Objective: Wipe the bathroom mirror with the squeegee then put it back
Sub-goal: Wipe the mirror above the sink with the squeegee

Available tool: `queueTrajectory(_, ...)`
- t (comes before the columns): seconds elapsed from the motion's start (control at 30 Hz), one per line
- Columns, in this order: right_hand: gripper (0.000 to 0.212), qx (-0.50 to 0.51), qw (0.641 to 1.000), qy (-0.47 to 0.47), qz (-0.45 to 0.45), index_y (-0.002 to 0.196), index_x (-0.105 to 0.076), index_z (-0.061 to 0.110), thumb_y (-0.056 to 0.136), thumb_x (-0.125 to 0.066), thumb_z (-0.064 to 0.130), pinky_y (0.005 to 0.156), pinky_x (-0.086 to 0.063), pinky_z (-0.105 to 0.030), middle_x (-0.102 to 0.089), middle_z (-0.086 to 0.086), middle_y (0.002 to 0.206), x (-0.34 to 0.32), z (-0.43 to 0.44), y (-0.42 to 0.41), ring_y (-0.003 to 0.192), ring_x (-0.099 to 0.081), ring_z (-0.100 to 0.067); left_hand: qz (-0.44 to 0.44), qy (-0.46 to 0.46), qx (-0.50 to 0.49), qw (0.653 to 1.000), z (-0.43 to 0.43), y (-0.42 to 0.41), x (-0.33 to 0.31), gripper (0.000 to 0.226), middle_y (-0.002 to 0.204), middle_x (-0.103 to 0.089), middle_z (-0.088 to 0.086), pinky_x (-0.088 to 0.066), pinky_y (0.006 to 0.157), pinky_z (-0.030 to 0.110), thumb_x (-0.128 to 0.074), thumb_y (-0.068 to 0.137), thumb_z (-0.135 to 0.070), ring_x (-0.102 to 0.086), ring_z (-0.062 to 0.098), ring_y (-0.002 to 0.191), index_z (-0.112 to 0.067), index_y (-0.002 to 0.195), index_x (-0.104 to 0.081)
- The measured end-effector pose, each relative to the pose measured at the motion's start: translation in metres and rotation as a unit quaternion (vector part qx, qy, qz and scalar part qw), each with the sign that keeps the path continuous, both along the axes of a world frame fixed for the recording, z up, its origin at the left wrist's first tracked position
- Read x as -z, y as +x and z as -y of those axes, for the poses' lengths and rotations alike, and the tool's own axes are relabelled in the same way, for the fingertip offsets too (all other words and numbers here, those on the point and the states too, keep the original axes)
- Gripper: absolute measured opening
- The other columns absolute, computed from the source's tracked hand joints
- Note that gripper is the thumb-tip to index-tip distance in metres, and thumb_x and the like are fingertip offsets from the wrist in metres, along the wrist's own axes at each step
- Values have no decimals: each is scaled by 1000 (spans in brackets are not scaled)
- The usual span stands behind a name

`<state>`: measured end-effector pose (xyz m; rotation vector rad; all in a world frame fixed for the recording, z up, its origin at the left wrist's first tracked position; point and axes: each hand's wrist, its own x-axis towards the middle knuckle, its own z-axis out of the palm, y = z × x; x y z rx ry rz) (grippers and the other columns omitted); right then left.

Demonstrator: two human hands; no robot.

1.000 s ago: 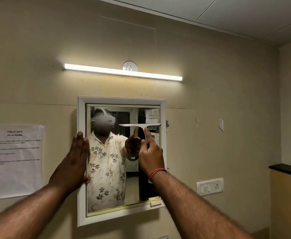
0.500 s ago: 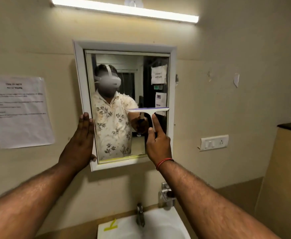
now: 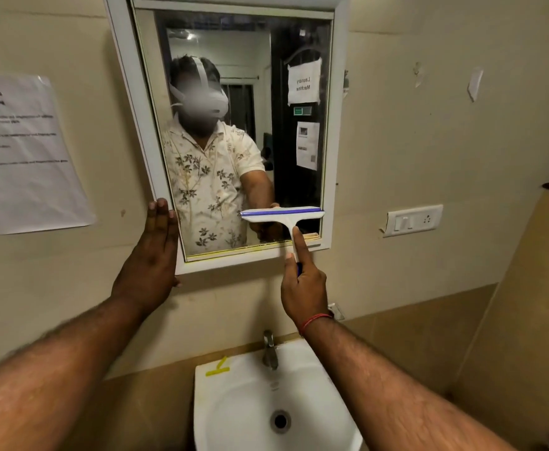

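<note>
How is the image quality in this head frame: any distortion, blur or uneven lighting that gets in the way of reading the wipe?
Head view: wide-angle bowing tilts the mirror frame and stretches both forearms; the reflected face is blurred out; the wall notice text is too soft to read; lighting is dim and warm, darker toward the corners; the squeegee in the right hand and the sink stay sharp.

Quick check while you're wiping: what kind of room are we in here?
Most likely a small bathroom or washroom: a white sink with a tap sits under the framed wall mirror, where the right hand holds a squeegee.
</note>
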<state>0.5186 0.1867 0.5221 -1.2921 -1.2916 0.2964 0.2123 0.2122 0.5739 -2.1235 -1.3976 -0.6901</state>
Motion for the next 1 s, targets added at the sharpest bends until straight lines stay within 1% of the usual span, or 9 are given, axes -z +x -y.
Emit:
queueTrajectory(0.1, 56, 14, 1000, 3, 6, 154, -25, 78, 113, -45, 45, 60, -50, -30, -65, -3, 72, 8, -2, 0, 61, -60, -16, -8, 3, -3, 1000, 0, 0, 11, 163, 183, 16, 28, -27, 130, 57, -109, 54, -1, 7, 50, 171, 8, 173, 1)
queueTrajectory(0.17, 57, 20, 1000, 0, 8, 154, -25, 77, 113, -46, 45, 56, -45, -17, -63, -1, 71, 12, -2, 0, 61, -60, -16, -7, 2, 1, 1000, 0, 1, 17, 160, 184, 17, 27, -30, 127, 56, -107, 55, 3, 7, 49, 171, 7, 173, 1)
queueTrajectory(0.23, 57, 22, 1000, -11, 11, 153, -25, 79, 112, -46, 45, 52, -41, -12, -62, 4, 71, 20, 0, 1, 63, -60, -14, -7, -1, 4, 1000, 2, 2, 24, 159, 183, 16, 28, -31, 127, 56, -106, 55, 6, 6, 50, 171, 8, 173, 1)
queueTrajectory(0.37, 60, 31, 999, -32, 18, 152, -26, 80, 111, -47, 41, 50, -41, -14, -48, 7, 58, 40, 8, 2, 60, -56, -10, -11, -22, 0, 1000, 6, 3, 33, 160, 183, 14, 31, -29, 128, 56, -109, 53, 2, 5, 52, 171, 10, 173, -2)
queueTrajectory(0.5, 62, 39, 997, -55, 30, 152, -23, 81, 110, -46, 41, 52, -41, -15, -47, 5, 57, 45, 11, 3, 58, -56, -14, -28, -27, -7, 999, 9, 3, 40, 165, 182, 14, 32, -21, 133, 56, -112, 51, -8, 6, 52, 171, 11, 172, -1)
queueTrajectory(0.63, 63, 42, 994, -82, 57, 154, -24, 77, 110, -46, 38, 51, -39, -17, -48, 5, 57, 39, 14, 6, 53, -52, -14, -26, -47, -3, 999, 16, 7, 43, 167, 183, 14, 31, -40, 125, 59, -113, 48, -9, 5, 52, 171, 11, 172, -4)
queueTrajectory(0.73, 64, 26, 992, -108, 60, 156, -23, 76, 111, -46, 36, 57, -45, -33, -52, 4, 60, 30, 20, 8, 56, -54, -14, -23, -61, -7, 998, 25, 9, 39, 166, 184, 10, 30, -51, 118, 59, -114, 47, -12, 1, 52, 171, 12, 172, -8)
queueTrajectory(0.83, 61, 3, 989, -135, 59, 156, -24, 74, 111, -44, 38, 70, -54, -40, -60, -1, 70, 15, 25, 9, 67, -62, -23, -44, -77, -22, 996, 34, 8, 31, 168, 182, -1, 35, -41, 128, 61, -116, 41, -25, -9, 55, 169, 15, 170, -15)
queueTrajectory(1.0, 54, -26, 986, -150, 61, 158, -44, 59, 110, -49, 36, 89, -59, -43, -72, -6, 87, -24, 29, 17, 86, -70, -28, -74, -62, -34, 995, 49, -13, 9, 171, 183, -19, 27, -10, 138, 54, -109, 39, -65, -23, 47, 168, 7, 171, -28)
